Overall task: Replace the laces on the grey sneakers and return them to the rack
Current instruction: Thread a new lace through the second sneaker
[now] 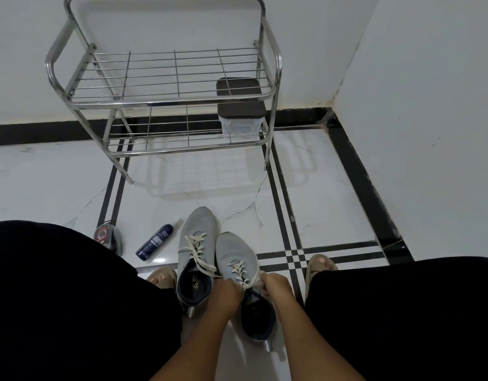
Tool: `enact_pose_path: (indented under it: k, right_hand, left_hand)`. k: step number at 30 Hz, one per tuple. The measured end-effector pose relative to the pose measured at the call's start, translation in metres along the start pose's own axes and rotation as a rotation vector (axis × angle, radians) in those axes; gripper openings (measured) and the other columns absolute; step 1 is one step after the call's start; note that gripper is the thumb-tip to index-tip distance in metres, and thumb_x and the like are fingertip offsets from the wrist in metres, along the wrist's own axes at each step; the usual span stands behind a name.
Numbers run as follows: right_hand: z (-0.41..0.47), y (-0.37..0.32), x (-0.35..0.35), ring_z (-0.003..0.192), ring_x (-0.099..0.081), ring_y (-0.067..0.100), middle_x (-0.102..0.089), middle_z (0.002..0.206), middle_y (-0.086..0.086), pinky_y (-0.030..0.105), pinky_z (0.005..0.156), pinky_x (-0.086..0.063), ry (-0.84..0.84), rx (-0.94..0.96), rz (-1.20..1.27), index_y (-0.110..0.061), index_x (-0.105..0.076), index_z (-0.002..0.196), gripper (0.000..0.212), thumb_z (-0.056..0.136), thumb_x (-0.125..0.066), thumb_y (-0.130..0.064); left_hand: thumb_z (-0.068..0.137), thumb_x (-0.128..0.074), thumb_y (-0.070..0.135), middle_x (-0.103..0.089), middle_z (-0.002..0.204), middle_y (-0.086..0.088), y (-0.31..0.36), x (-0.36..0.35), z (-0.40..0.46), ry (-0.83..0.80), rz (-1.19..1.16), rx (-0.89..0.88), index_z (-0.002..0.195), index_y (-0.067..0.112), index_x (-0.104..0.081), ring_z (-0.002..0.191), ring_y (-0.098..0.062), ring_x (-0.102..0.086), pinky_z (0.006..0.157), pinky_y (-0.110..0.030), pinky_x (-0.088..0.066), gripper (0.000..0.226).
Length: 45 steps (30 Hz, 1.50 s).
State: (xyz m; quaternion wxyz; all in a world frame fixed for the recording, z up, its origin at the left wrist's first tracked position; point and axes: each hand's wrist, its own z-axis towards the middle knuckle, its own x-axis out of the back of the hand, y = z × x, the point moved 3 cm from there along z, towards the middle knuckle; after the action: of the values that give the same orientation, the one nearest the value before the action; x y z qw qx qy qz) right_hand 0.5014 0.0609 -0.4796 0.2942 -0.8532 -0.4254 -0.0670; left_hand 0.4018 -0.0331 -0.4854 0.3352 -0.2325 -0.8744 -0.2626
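Note:
Two grey sneakers stand side by side on the floor between my knees, toes pointing away. The left sneaker [196, 232] has loose white laces trailing over its side. The right sneaker [234, 254] is laced in white. My left hand [225, 294] and my right hand [277, 288] are at its tongue, each pinching an end of the white lace [238, 270]. Both hands cover part of the shoe's opening. The steel shoe rack [166, 100] stands against the wall ahead, with two wire shelves.
A clear box with a dark lid [240, 116] sits on the rack's lower shelf at the right. A dark blue spray can [154, 242] lies on the floor left of the sneakers, and a small bag with something red [106, 235] lies further left. My sandalled feet flank the shoes.

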Motion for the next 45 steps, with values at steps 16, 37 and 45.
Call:
enact_pose_path:
  k: [16,37,45]
  right_hand:
    - [0.012,0.015,0.0,0.055,-0.047,0.02,-0.053,0.067,0.008,0.026,0.046,-0.038,0.169,-0.266,0.775,-0.001,-0.057,0.079,0.012,0.088,-0.048,-0.003]
    - [0.032,0.009,-0.012,0.038,-0.028,0.009,-0.042,0.05,-0.002,0.02,0.035,-0.025,0.001,-0.219,0.849,-0.014,-0.044,0.061,0.033,0.093,-0.04,-0.008]
    - [0.005,-0.002,-0.004,0.081,-0.06,0.029,-0.064,0.084,0.011,0.036,0.076,-0.05,0.151,-0.106,0.373,-0.001,-0.06,0.099,0.031,0.078,-0.061,-0.024]
  left_hand:
    - [0.1,-0.036,0.021,-0.06,0.118,-0.012,-0.007,-0.008,-0.001,-0.052,-0.051,0.072,0.115,0.009,-0.06,0.11,-0.027,-0.059,0.089,-0.033,-0.047,0.031]
    - [0.099,-0.031,0.006,-0.036,0.038,0.005,0.008,-0.001,0.015,-0.014,-1.723,0.611,0.065,0.011,-0.043,0.024,-0.003,-0.024,0.029,-0.01,-0.019,0.037]
    - [0.098,-0.037,0.046,-0.063,0.079,-0.003,-0.004,0.033,-0.001,0.439,-0.683,0.245,0.085,0.017,-0.058,0.071,-0.025,-0.06,0.065,-0.032,-0.049,0.037]
